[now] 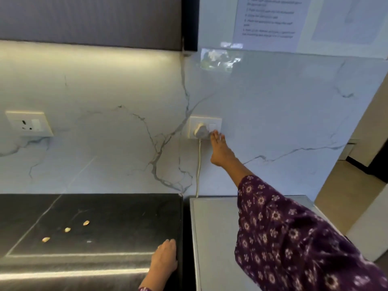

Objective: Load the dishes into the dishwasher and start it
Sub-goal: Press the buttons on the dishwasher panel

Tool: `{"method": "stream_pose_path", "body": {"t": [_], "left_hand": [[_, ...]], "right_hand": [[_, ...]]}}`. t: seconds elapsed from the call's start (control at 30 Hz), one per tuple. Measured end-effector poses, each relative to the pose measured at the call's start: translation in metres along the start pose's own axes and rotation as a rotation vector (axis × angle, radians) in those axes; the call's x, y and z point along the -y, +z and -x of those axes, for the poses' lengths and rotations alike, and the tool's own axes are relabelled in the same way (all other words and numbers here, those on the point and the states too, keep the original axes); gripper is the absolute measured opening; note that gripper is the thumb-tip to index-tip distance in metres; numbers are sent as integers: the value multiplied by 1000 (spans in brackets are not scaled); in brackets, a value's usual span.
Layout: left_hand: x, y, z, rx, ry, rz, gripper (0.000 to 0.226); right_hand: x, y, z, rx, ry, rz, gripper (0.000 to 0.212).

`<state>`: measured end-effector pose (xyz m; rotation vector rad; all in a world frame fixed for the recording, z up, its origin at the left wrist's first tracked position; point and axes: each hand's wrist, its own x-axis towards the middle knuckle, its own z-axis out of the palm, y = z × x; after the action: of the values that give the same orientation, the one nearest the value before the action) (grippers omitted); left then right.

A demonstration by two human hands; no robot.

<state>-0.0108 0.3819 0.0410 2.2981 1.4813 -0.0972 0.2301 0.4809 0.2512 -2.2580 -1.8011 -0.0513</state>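
- Right hand (220,150), centre-right of frame, arm stretched out to the wall. Fingers straight and together, gripping nothing. Fingertips (216,134) touch the switch (213,127) on the socket plate (205,128).
- A white plug (200,130) sits in that plate, just left of the switch. Its cord (198,164) drops straight down the marble wall (273,112) and goes behind the grey-topped unit (214,227) at lower centre-right.
- Judgement: that unit is probably the dishwasher, and the reach is to switch its mains on. Its door and front are out of frame, so this can't be confirmed.
- No dishes in view, so how far loading has got can't be told.
- Left hand (164,257), bottom centre, lies palm-down on the right edge of the black table (94,217). Fingers relaxed, holding nothing. It looks like a brace while the person leans in for the long reach.
- Purple flowered sleeve (294,238) crosses above the unit's top.
- Three pale scraps (67,229) lie on the table at lower left, well apart from both hands.
- A second socket (29,123) at left has nothing plugged in.
- A printed sheet (268,17) is stuck on the wall at upper right. Text too blurred to read.
- Risk: the fingertips are just beside the plug, so a press could nudge it.
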Motion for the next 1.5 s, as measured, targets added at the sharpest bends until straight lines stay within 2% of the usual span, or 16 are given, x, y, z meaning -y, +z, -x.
{"method": "stream_pose_path", "body": {"t": [0.13, 0.27, 0.4, 0.57, 0.7, 0.87, 1.03, 1.17, 1.27, 1.33, 1.4, 1.5], "left_hand": [[4, -5, -8, 57, -61, -180, 48], [-3, -8, -14, 66, -39, -272, 45], [0, -5, -15, 53, -62, -241, 43], [1, -2, -4, -3, -47, -200, 41], [-4, 7, 16, -89, -48, -184, 27], [-12, 40, 74, -107, -13, -98, 28], [-24, 69, 151, -146, 5, 38, 33], [-28, 104, 217, -166, -5, 32, 44], [-23, 131, 255, -181, -4, -21, 63], [-21, 143, 276, -152, 11, 15, 72], [-19, 146, 288, -117, 26, 62, 78], [-16, 136, 288, -87, 44, -13, 80]], "right_hand": [[-7, 24, -14, -22, 24, 58, 99], [-8, 41, -18, -119, 31, 0, 106], [-7, 44, -20, -139, 45, -2, 108], [-5, 28, 3, -66, 32, -15, 95], [-3, 32, 53, 11, 35, -84, 83], [-19, 60, 149, 111, -47, -78, 57], [-27, 92, 270, 173, -25, -277, 41], [-30, 111, 391, 107, -16, -400, 36], [-35, 128, 484, -20, -3, -431, 38], [-40, 140, 543, -39, 0, -414, 43], [-41, 152, 590, 52, 19, -405, 48], [-35, 176, 636, 306, 20, -297, 66]]}}
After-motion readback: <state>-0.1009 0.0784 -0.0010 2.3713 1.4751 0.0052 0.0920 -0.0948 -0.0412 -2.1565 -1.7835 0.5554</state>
